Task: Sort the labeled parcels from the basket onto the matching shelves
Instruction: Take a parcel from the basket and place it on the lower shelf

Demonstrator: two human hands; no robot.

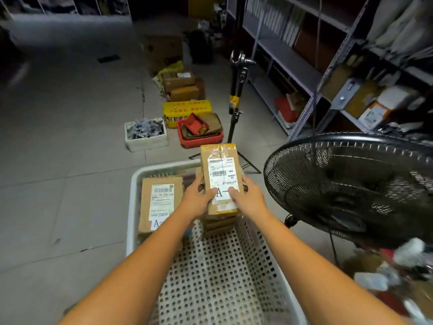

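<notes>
Grey metal shelving [293, 59], upper right. Black round floor fan [351, 191], right. White perforated plastic basket [132, 202], lower centre. Brown taped cardboard parcel [220, 160], frame centre, above a stack in the basket: long axis runs up-frame, label facing camera, "A-" mark at the near end. Left hand [198, 200] and right hand [249, 200] grasp its near end, thumbs on the label.

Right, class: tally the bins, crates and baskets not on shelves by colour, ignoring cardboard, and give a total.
White: 2 (perforated plastic basket, foam box)
Yellow: 1 (printed plastic crate)
Red: 1 (plastic crate)
Total: 4
</notes>
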